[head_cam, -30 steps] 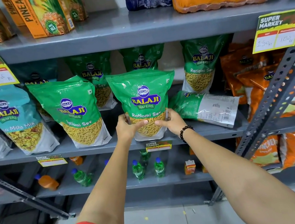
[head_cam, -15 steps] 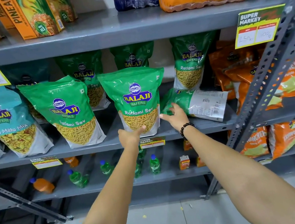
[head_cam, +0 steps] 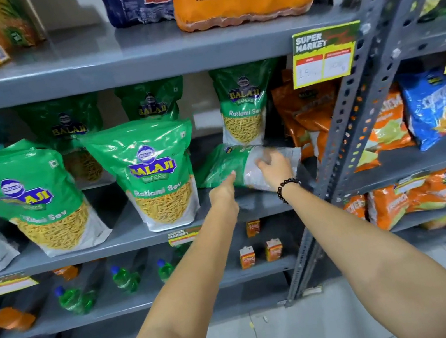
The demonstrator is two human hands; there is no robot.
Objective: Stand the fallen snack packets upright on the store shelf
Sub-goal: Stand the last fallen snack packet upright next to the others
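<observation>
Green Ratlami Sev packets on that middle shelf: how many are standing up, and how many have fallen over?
Standing green packets: 5
Fallen green packet: 1
Total: 6

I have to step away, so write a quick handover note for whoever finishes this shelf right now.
Left hand: open, fingertips at the fallen packet's green end, no grip.
Right hand: laid on that packet's white end; a closed grip can't be confirmed.
Fallen packet: lying on its side on the middle shelf, right of the front packet, in front of the rear packet.
Done: the green packets in view on this shelf stand upright.
Left: lift this packet and stand it up.
</observation>
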